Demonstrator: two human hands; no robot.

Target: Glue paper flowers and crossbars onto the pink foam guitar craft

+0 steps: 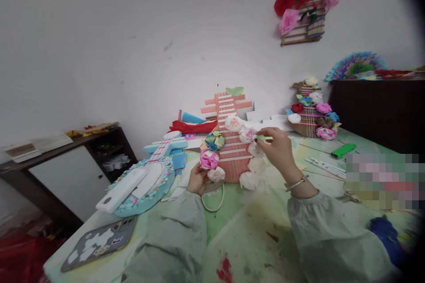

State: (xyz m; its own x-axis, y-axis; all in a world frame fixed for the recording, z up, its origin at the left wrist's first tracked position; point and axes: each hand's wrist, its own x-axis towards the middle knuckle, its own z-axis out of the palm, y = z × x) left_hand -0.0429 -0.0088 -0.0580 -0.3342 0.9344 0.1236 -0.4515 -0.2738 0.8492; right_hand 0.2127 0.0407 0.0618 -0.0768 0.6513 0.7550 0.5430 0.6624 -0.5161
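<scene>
A pink cardboard model pipa [229,139] with white strings and frets stands tilted up in front of me on the table. Paper flowers run down both its sides: a blue-green one [214,140], a pink one [209,159] and several white ones. At its lower left edge, my left hand [197,178] is closed around the rim beside the pink flower, its fingertips partly hidden. My right hand [277,146] is in a pinch at the upper right side, thumb and forefinger on the edge of a white and pink paper flower [247,134].
A light blue model instrument [149,179] lies to the left with a white device [121,190] on it; a phone [99,243] is nearer. A brown flowered model pipa [307,117] leans at the back right. Pens [325,168] and a green object [343,151] lie to the right.
</scene>
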